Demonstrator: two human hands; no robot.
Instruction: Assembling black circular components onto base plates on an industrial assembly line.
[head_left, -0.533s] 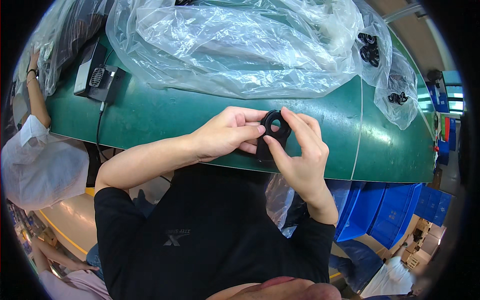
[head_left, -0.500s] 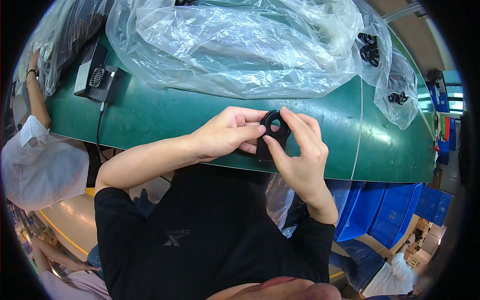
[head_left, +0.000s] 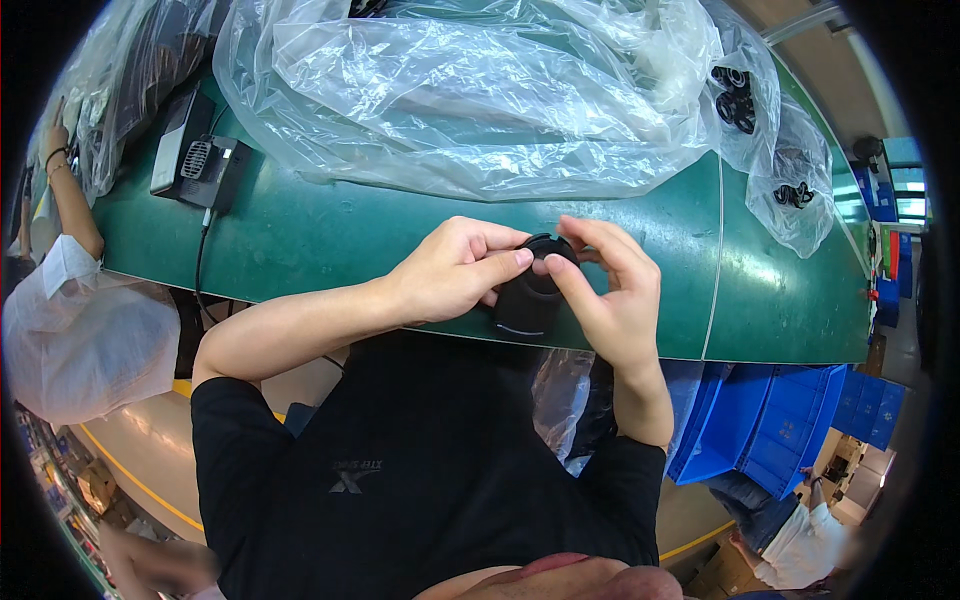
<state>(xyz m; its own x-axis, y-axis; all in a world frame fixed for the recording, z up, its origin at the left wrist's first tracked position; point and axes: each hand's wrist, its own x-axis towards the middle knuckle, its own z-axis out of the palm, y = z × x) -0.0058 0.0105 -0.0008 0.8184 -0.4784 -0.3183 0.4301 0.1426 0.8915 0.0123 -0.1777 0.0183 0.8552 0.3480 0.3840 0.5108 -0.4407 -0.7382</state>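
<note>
Right now your left hand (head_left: 450, 275) and right hand (head_left: 610, 290) pinch a black round part (head_left: 530, 290) together, fingers closed on it, over the green surface's (head_left: 330, 240) near edge; clear plastic sheeting (head_left: 480, 90) crowds twelve o'clock.

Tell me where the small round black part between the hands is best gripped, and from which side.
Grip the small round black part by its outer rim, from its two opposite sides, as the left hand and right hand do now. It looks short and cylindrical with an open top ring, so pinching the side wall probably keeps that ring clear above the green table.
</note>
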